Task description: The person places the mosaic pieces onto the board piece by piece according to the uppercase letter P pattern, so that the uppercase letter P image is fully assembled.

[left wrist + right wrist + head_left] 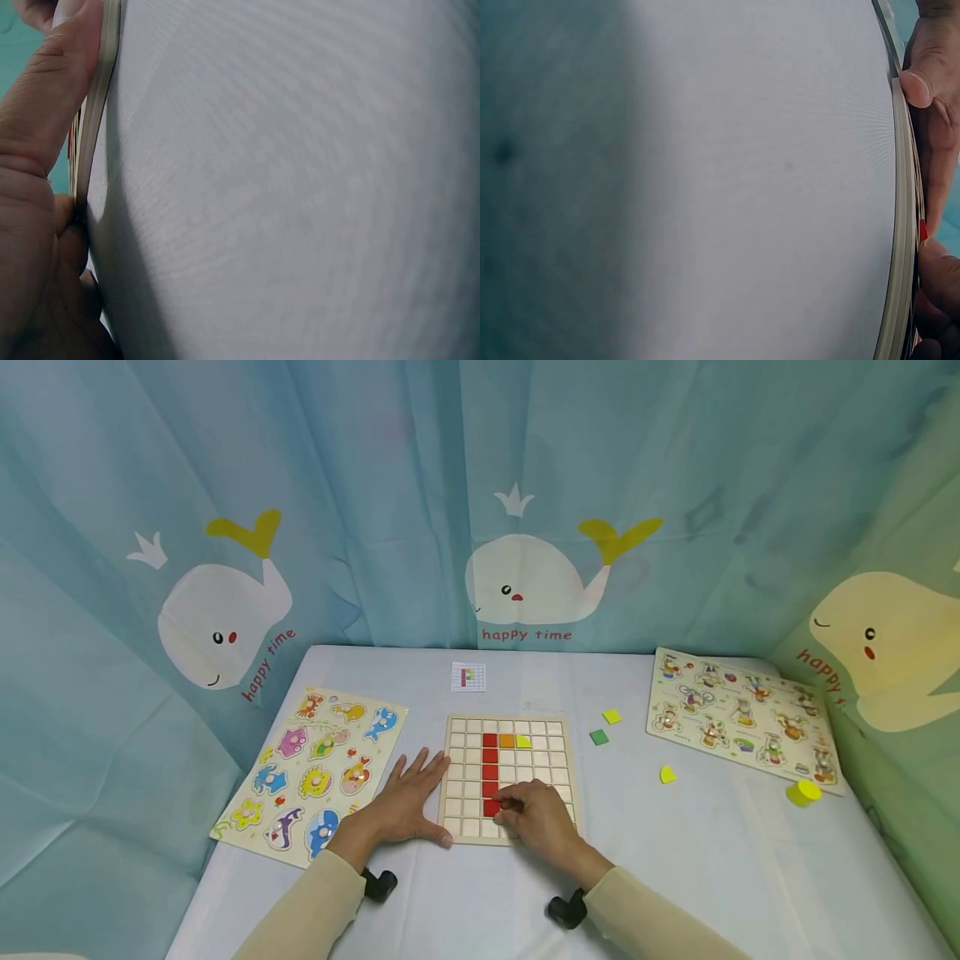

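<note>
On wooden grid board (504, 727), right hand (542, 820) presses square red tile (491, 807).

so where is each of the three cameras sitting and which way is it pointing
Head: worn on the head, facing forward and down at the table; shows both forearms, the left hand flat beside the grid board, the right hand on it at the red tiles.
Left wrist: low at the tabletop, looking along it; shows the left thumb against the board's edge.
Right wrist: low too, looking across the cloth; shows the right hand's fingers at the board's edge.
All three share the board.
</note>
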Action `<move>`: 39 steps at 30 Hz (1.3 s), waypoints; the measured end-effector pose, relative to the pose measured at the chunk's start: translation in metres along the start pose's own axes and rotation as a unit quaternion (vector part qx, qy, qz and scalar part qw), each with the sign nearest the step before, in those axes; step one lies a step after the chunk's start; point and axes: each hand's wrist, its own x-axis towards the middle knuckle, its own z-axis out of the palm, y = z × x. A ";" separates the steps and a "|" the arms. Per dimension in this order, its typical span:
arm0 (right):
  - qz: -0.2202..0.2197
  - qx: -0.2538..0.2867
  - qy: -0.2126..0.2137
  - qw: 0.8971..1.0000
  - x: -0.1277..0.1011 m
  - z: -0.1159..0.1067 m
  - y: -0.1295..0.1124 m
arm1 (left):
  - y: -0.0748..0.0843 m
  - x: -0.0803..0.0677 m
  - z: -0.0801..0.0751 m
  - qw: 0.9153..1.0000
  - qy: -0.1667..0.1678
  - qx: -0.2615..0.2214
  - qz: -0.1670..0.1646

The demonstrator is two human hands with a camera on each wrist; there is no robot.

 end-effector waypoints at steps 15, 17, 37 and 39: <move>-0.003 -0.005 -0.006 1.000 0.000 0.000 -0.002 | 0.001 0.000 0.000 1.000 -0.002 0.001 -0.006; -0.004 -0.005 -0.005 1.000 0.000 0.000 -0.002 | 0.001 0.000 0.000 1.000 -0.002 0.001 -0.006; 0.013 0.014 0.007 1.000 0.000 0.001 0.000 | -0.001 0.001 0.002 1.000 -0.002 0.002 -0.004; 0.021 0.022 0.009 1.000 0.000 0.001 -0.001 | -0.001 0.001 0.002 1.000 -0.003 0.002 -0.006</move>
